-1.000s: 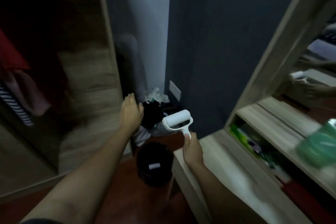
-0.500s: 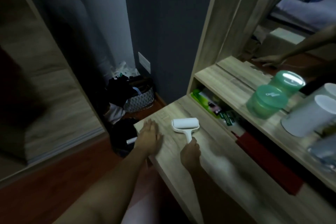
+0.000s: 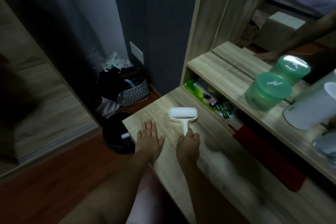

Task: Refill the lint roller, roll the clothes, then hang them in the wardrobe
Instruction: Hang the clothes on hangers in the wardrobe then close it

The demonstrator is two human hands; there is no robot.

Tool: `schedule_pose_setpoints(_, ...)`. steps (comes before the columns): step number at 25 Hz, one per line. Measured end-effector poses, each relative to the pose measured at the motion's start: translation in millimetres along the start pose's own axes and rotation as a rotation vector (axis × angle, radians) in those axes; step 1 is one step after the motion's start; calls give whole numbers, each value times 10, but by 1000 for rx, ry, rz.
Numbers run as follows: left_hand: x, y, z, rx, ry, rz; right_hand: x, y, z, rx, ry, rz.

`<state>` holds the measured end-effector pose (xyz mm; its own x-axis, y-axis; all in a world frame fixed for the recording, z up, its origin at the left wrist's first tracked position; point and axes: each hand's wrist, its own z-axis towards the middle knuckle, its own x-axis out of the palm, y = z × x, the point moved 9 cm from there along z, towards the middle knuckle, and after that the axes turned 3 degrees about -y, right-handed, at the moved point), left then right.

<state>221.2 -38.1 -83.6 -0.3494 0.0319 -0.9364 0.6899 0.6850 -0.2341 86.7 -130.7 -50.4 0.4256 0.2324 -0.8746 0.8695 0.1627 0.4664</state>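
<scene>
Desk [image 3: 214, 160]: I saw the lint roller [image 3: 183, 114] lying on it, left hand [image 3: 149, 137] flat beside.
Shelf [image 3: 227, 71]: held a green jar [image 3: 267, 92].

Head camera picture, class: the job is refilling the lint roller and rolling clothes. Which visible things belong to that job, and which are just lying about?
Part of the job:
lint roller, lying on the desk
right hand on its handle
left hand, flat on the desk

Just lying about:
green tub
white container
basket
</scene>
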Motion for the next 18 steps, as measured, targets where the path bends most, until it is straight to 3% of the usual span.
schedule_pose_setpoints(5, -23, 27, 22, 35, 121, -11, -5, 27, -2, -29, 1, -148)
schedule_pose_setpoints(8, -359, 100, 43, 80, 123, 3, -260, 191, -48, -37, -27, -114)
schedule_pose_setpoints(14, -2311, 579, 112, 60, -233, 28, -1195, 2147, -79, -617, -89, -24)
schedule_pose_setpoints(18, -3723, 1180, -90, 31, -492, 65, -1716, 3613, -335, -852, -192, 59)
